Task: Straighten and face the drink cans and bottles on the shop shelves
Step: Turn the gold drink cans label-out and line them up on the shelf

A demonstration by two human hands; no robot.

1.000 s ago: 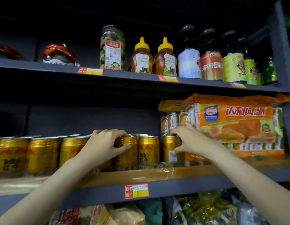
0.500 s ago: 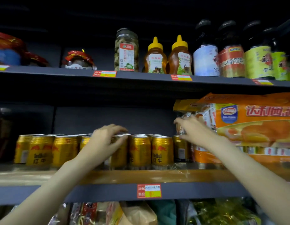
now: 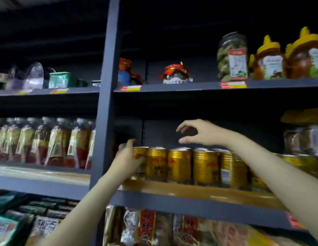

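Note:
A row of gold drink cans (image 3: 179,166) stands on the wooden middle shelf (image 3: 190,192), red logos mostly facing forward; one can near the right shows its barcode side (image 3: 225,169). My left hand (image 3: 127,157) grips the leftmost gold can (image 3: 141,153) at the row's end, fingers behind it and thumb in front. My right hand (image 3: 199,133) hovers just above the cans' tops, thumb and fingers spread apart, holding nothing. My right forearm hides the cans further right.
A dark upright post (image 3: 104,103) stands just left of the cans. Left of it is a row of wrapped bottles (image 3: 56,142). On the shelf above are a jar (image 3: 232,57) and honey bottles (image 3: 268,61). Snack packets (image 3: 154,228) fill the shelf below.
My view has swung left. My left hand moved from the middle cans to the leftmost can. My right hand left the orange packets and came over above the cans.

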